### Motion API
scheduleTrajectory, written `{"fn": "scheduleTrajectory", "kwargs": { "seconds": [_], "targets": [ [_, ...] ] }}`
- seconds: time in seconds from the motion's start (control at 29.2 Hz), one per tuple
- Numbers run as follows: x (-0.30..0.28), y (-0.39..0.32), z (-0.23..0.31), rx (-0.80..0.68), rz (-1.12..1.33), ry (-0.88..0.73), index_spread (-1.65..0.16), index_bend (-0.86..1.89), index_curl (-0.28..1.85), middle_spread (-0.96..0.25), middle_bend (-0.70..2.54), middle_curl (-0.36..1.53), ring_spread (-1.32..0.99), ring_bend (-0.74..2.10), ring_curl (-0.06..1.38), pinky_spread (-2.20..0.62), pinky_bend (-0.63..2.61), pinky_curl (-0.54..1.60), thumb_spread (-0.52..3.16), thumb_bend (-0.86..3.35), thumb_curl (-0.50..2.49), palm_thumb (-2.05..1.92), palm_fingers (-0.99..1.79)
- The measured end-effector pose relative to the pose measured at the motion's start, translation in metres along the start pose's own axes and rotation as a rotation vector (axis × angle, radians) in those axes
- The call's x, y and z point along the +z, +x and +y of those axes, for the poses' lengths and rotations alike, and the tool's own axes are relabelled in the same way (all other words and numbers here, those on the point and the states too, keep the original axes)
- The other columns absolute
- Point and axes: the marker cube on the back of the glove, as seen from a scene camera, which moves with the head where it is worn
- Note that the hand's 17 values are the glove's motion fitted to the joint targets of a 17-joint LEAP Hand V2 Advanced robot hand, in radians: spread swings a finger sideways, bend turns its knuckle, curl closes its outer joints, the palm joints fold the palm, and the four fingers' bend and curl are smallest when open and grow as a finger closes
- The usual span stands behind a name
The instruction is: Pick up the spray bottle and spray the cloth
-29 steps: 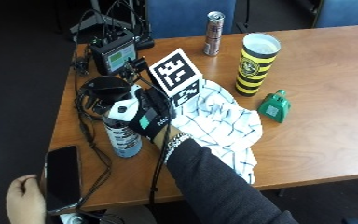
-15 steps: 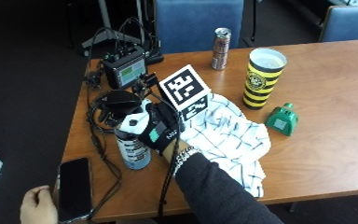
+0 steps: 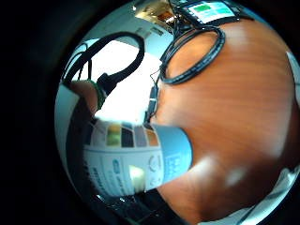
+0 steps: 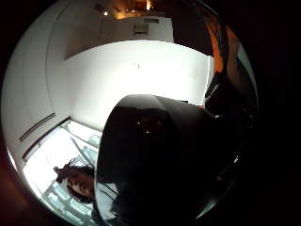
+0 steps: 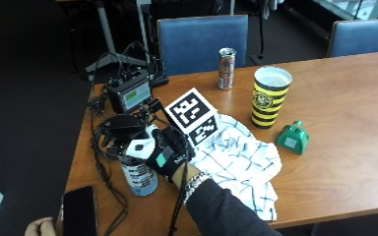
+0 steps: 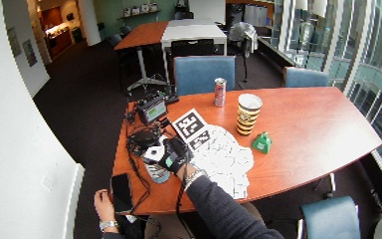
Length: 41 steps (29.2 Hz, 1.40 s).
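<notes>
The spray bottle [image 5: 139,173] has a grey-blue labelled body and a white and black head, and it is near the table's left front part. My gloved right hand [image 5: 169,156] grips it round the neck and head from the right. Whether its base touches the wood I cannot tell. The white cloth [image 5: 241,160] with thin blue checks lies crumpled just right of the hand. In the little finger side palm view the bottle's label [image 3: 136,164] is close to the palm above the table [image 3: 234,93]. The dark spray head [image 4: 160,155] fills the thumb side palm view.
A black headset and cables [image 5: 118,127] lie behind the bottle, with a small screen device [image 5: 130,94] further back. A yellow-black cup [image 5: 271,98], a can [image 5: 226,69] and a green object [image 5: 293,139] stand right of the cloth. A bare hand [image 5: 42,227] holds a phone [image 5: 79,211] at the front edge.
The outside picture has shifted, so its camera has moved. The gloved hand stays wrapped round the top of the bottle, and the bottle and cloth show no clear move.
</notes>
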Motion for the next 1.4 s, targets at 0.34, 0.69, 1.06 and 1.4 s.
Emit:
{"fn": "scheduleTrajectory", "kwargs": {
  "seconds": [0.34,0.69,1.06,1.4],
  "targets": [
    [-0.012,-0.003,0.013,0.000,0.015,0.037,-0.36,-0.07,0.41,-0.21,0.31,0.45,-0.17,0.49,0.47,-0.02,0.41,0.42,0.68,-0.05,0.66,0.85,0.64],
    [-0.050,-0.009,0.034,-0.020,0.229,0.021,-0.39,0.04,0.26,-0.13,0.25,0.41,-0.10,0.40,0.40,0.16,0.51,0.40,0.78,-0.06,0.54,0.72,0.35],
    [-0.080,-0.015,0.102,-0.070,0.593,-0.149,-0.35,0.10,0.18,-0.11,0.21,0.38,-0.06,0.41,0.37,0.23,0.57,0.39,0.84,-0.05,0.46,0.62,0.16],
    [-0.076,-0.038,0.158,-0.160,0.815,-0.245,-0.37,0.17,0.22,-0.14,0.21,0.37,-0.05,0.36,0.34,0.24,0.47,0.36,0.87,-0.04,0.41,0.58,0.22]
  ]
}}
